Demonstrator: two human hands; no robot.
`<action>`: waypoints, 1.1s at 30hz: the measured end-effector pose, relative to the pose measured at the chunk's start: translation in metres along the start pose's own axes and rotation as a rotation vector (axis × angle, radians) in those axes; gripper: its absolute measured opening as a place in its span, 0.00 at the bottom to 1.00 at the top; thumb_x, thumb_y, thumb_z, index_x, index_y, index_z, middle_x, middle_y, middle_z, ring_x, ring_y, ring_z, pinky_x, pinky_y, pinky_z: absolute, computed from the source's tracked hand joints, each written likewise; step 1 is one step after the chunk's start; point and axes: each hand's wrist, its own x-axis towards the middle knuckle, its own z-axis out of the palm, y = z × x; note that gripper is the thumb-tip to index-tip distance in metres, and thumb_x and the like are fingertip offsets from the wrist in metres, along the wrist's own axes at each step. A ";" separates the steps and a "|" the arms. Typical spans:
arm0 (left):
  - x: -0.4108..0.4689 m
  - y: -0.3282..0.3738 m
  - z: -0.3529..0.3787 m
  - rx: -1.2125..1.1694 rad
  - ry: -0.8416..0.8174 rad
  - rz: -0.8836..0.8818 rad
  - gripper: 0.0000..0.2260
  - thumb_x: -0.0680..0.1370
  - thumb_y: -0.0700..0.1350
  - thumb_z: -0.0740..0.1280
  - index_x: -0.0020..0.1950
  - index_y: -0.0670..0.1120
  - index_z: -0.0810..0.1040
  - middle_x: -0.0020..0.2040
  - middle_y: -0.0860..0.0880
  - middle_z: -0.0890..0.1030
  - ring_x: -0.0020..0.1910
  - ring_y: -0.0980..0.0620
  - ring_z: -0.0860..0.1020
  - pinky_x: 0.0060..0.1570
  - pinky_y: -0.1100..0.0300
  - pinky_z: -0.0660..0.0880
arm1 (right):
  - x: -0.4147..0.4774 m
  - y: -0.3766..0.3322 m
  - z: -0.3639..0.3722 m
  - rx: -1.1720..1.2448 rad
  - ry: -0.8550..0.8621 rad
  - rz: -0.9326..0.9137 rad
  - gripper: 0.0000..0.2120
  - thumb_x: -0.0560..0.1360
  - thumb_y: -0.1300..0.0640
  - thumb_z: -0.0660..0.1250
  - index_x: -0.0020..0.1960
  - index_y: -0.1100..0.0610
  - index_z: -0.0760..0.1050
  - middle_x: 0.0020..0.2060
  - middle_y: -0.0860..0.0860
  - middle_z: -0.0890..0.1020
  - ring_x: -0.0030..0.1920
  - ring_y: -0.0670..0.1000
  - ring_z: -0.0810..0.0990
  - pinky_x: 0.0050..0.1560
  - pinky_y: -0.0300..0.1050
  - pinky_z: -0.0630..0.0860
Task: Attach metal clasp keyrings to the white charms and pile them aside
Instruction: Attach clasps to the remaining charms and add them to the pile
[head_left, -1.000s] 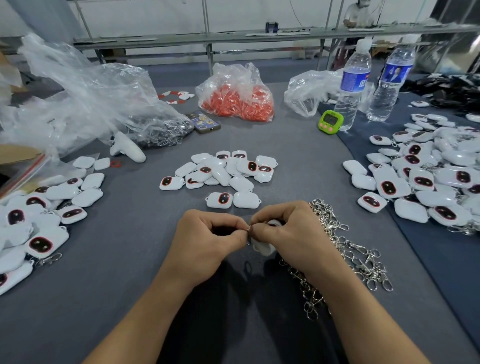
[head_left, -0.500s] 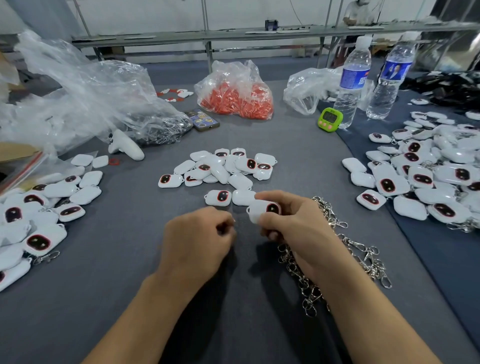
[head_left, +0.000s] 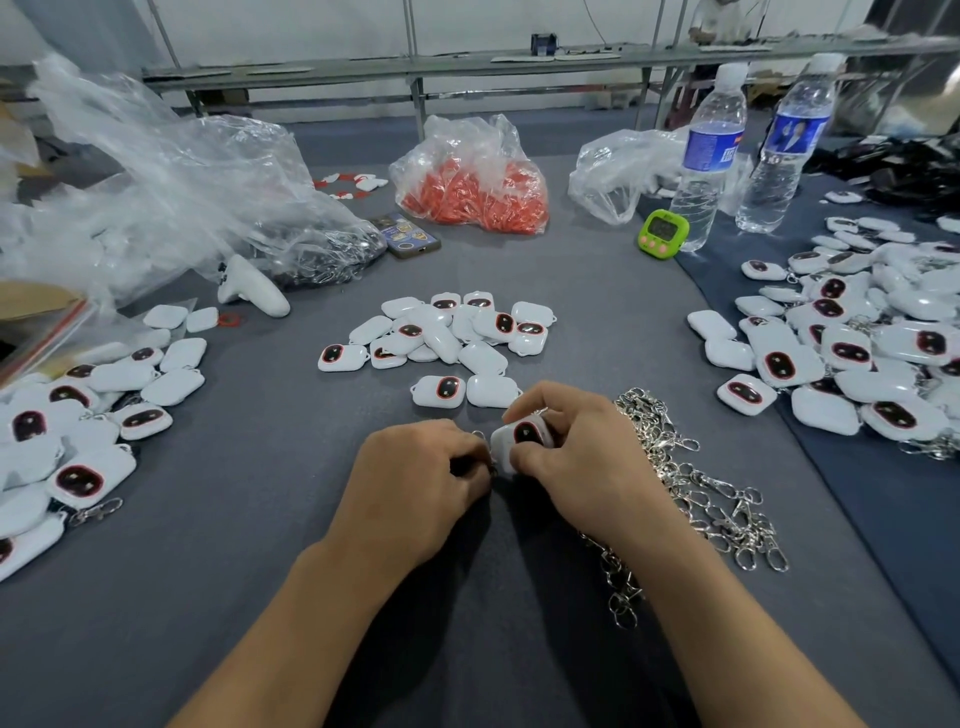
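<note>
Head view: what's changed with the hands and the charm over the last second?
The right hand turned the white charm face up and now grips it in plain view; a second ago it was mostly hidden. The left hand drew apart, then came back against the charm's left edge. The clasp heap and charm piles stayed put.

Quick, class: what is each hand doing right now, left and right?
Left hand: fingers curled, pinching a mostly hidden metal keyring.
Right hand: gripping a white charm.

Charms lie heaped midway across the table, keyrings nearer, to their right. A left pile and right pile flank them.
</note>
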 end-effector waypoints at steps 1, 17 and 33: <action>0.000 0.001 -0.001 0.006 -0.004 0.004 0.11 0.72 0.54 0.65 0.45 0.54 0.86 0.39 0.54 0.83 0.38 0.54 0.79 0.41 0.53 0.75 | 0.000 0.000 -0.001 0.002 -0.005 -0.001 0.10 0.72 0.61 0.72 0.44 0.46 0.80 0.35 0.47 0.84 0.32 0.42 0.76 0.31 0.30 0.70; -0.005 0.001 0.003 -0.029 0.165 -0.011 0.02 0.70 0.50 0.76 0.41 0.54 0.86 0.36 0.55 0.83 0.35 0.55 0.80 0.37 0.55 0.77 | -0.002 -0.001 0.004 0.190 -0.023 0.095 0.12 0.70 0.63 0.72 0.42 0.45 0.81 0.33 0.50 0.84 0.27 0.47 0.76 0.31 0.41 0.72; -0.001 0.008 -0.006 -0.405 0.010 -0.173 0.04 0.72 0.45 0.79 0.39 0.54 0.87 0.33 0.58 0.82 0.31 0.62 0.77 0.33 0.74 0.68 | -0.002 -0.009 -0.009 0.723 -0.087 0.230 0.11 0.73 0.72 0.66 0.43 0.58 0.82 0.31 0.55 0.81 0.21 0.49 0.67 0.20 0.35 0.61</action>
